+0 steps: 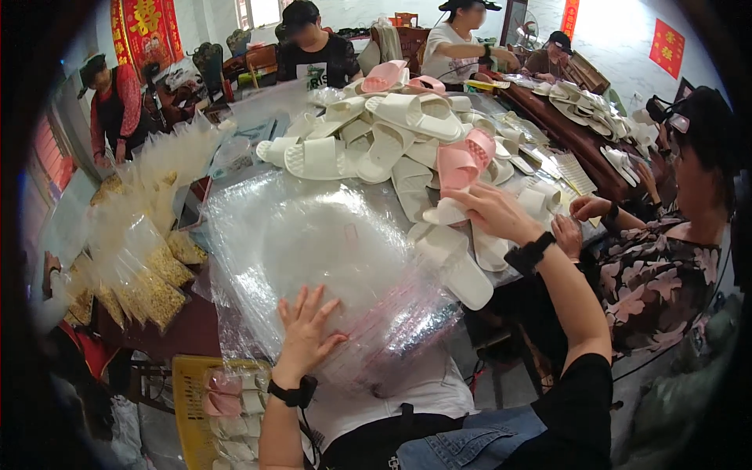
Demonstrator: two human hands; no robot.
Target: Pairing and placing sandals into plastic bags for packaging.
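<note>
My left hand [308, 333] lies with fingers spread on a stack of clear plastic bags [313, 235] at the table's near edge. Farther forward and to the right, my right hand [497, 213] has its fingers closed on a slipper at the front of a heap. A white slipper end [445, 212] shows just under these fingers, and a pink slipper [462, 162] touches them from above; the thumb is hidden. Many white slippers [388, 149] are piled behind, with another pink slipper [384, 77] on top. One white slipper [454, 266] lies closer to me, sole lengthwise.
Filled clear bags of small yellow pieces [145, 270] stand at the left. A yellow basket [188, 407] holding bagged slippers sits below the table. Close on my right sits a co-worker in a floral top [658, 286]; other people work around the far side.
</note>
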